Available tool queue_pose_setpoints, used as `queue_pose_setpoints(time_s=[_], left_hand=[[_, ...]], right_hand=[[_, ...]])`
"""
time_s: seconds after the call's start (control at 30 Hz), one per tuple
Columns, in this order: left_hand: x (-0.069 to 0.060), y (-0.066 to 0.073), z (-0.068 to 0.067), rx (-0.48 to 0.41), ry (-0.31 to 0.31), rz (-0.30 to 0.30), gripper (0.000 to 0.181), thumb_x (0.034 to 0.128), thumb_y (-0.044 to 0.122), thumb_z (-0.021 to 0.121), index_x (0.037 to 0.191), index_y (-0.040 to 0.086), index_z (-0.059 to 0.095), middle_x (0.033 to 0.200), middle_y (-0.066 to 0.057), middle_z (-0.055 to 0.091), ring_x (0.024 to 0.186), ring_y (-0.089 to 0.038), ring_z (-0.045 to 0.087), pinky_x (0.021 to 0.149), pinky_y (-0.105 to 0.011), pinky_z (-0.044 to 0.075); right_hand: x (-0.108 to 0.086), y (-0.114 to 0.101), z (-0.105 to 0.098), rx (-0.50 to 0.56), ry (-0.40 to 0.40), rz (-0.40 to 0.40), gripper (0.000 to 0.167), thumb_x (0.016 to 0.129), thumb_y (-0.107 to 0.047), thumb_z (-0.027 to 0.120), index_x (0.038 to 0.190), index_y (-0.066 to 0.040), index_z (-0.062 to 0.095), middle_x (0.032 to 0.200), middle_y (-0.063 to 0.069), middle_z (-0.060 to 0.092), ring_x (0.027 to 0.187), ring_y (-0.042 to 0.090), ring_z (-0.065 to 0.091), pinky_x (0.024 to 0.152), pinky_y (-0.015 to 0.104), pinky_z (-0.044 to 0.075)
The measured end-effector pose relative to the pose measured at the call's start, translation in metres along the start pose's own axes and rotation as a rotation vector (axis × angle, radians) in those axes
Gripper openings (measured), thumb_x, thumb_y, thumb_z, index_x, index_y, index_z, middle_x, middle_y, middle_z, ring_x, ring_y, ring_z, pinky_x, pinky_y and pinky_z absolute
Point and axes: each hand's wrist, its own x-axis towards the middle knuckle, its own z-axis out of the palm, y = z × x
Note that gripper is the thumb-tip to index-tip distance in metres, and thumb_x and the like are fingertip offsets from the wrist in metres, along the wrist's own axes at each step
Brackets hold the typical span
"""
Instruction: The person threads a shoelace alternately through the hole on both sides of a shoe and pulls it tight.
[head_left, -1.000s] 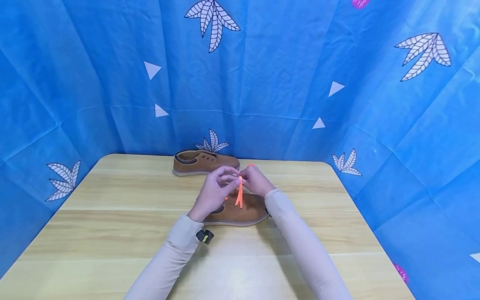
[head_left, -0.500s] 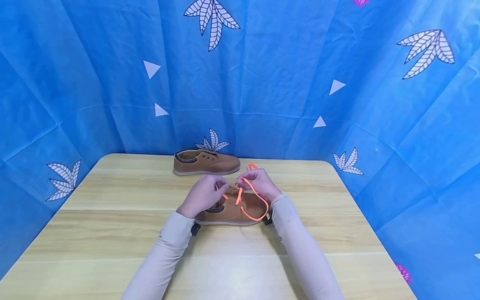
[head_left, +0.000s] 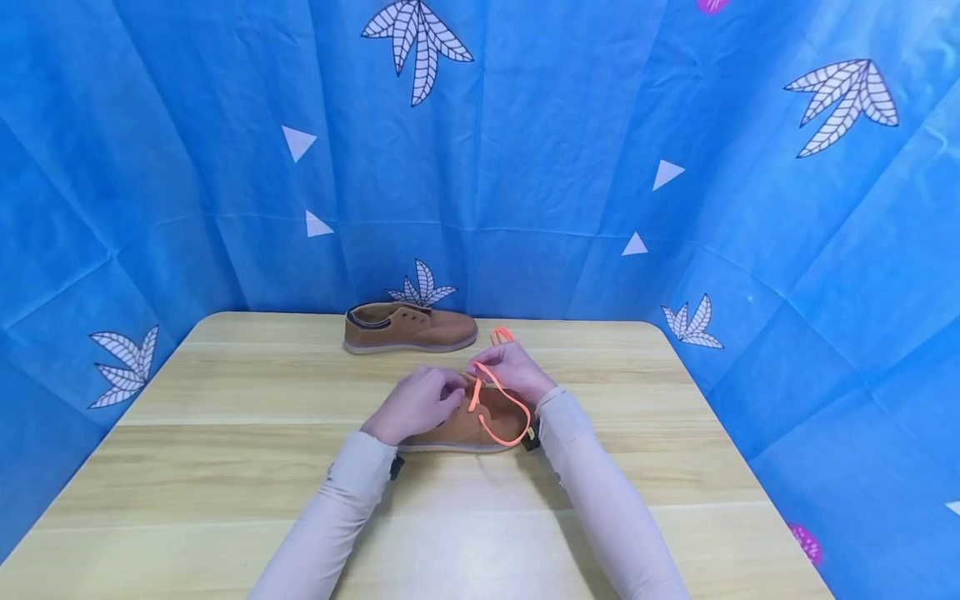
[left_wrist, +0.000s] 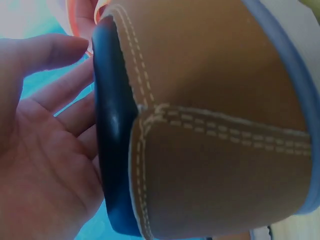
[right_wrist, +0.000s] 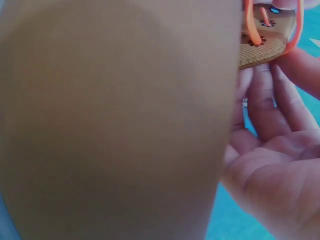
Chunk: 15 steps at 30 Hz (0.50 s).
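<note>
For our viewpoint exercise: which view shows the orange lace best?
The head view, because the orange lace shows its wide loop there. Left wrist: only strands near the top; right wrist: short lengths at eyelets.

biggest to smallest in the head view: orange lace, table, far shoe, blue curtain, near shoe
1. Blue curtain
2. Table
3. Near shoe and far shoe: unranked, they look alike and the near one is partly covered
4. Orange lace

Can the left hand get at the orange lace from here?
Probably yes: the left hand is just beside the orange lace, and the head view shows nothing blocking the way.
</note>
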Motion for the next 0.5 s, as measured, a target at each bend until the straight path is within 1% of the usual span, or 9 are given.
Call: queue_pose_setpoints(time_s=[0.07, 0.13, 0.23, 0.3, 0.4, 0.47, 0.5], left_hand=[[0.000, 0.000, 0.003, -0.003, 0.004, 0.022, 0.023, 0.1005, 0.021, 0.066, 0.119, 0.013, 0.077, 0.091, 0.005, 0.074, 0.082, -0.012, 0.062, 0.078, -0.032, 0.055], [0.001, 0.000, 0.005, -0.008, 0.011, 0.040, 0.022, 0.1006, 0.022, 0.066, 0.117, 0.014, 0.077, 0.094, 0.005, 0.074, 0.084, -0.012, 0.063, 0.082, -0.034, 0.056], [0.002, 0.001, 0.009, -0.040, 0.008, 0.039, 0.020, 0.1004, 0.021, 0.066, 0.114, 0.012, 0.077, 0.097, 0.002, 0.074, 0.088, -0.014, 0.064, 0.084, -0.036, 0.056], [0.002, 0.003, 0.012, -0.057, 0.007, 0.021, 0.019, 0.1005, 0.021, 0.065, 0.111, 0.012, 0.077, 0.097, 0.001, 0.073, 0.089, -0.015, 0.063, 0.084, -0.036, 0.056], [0.002, 0.005, 0.014, -0.082, 0.016, -0.006, 0.016, 0.1006, 0.020, 0.065, 0.106, 0.011, 0.078, 0.094, 0.001, 0.071, 0.086, -0.015, 0.060, 0.080, -0.033, 0.053], [0.002, 0.007, 0.014, -0.099, 0.022, -0.021, 0.016, 0.1005, 0.021, 0.065, 0.101, 0.012, 0.078, 0.087, 0.001, 0.068, 0.080, -0.015, 0.058, 0.074, -0.031, 0.051], [0.002, 0.008, 0.013, -0.110, 0.023, -0.023, 0.016, 0.1005, 0.020, 0.064, 0.097, 0.012, 0.078, 0.083, 0.001, 0.066, 0.077, -0.015, 0.057, 0.070, -0.029, 0.048]], right_hand=[[0.001, 0.001, -0.001, 0.003, -0.023, 0.019, 0.027, 0.095, -0.014, 0.074, 0.112, 0.006, 0.076, 0.083, 0.000, 0.077, 0.082, 0.014, 0.064, 0.071, 0.021, 0.051], [0.001, 0.002, -0.001, 0.005, -0.057, 0.035, 0.024, 0.096, -0.014, 0.072, 0.110, 0.005, 0.077, 0.079, -0.003, 0.074, 0.077, 0.013, 0.061, 0.066, 0.020, 0.047], [0.001, 0.002, -0.001, 0.014, -0.102, 0.057, 0.023, 0.099, -0.014, 0.068, 0.109, 0.005, 0.077, 0.077, -0.005, 0.072, 0.075, 0.013, 0.058, 0.062, 0.018, 0.043], [0.001, 0.001, -0.001, 0.021, -0.125, 0.067, 0.025, 0.100, -0.016, 0.066, 0.108, 0.005, 0.077, 0.075, -0.005, 0.071, 0.074, 0.014, 0.057, 0.061, 0.018, 0.041], [0.001, 0.003, -0.003, 0.023, -0.152, 0.052, 0.026, 0.101, -0.018, 0.066, 0.106, 0.005, 0.077, 0.075, -0.004, 0.069, 0.074, 0.015, 0.056, 0.062, 0.018, 0.041], [-0.001, 0.005, -0.007, -0.006, -0.178, 0.027, 0.027, 0.102, -0.019, 0.065, 0.108, 0.003, 0.077, 0.081, -0.003, 0.070, 0.079, 0.014, 0.058, 0.067, 0.019, 0.044], [-0.002, 0.007, -0.010, -0.028, -0.189, 0.013, 0.027, 0.103, -0.020, 0.064, 0.111, 0.002, 0.077, 0.086, -0.002, 0.073, 0.083, 0.013, 0.060, 0.070, 0.018, 0.047]])
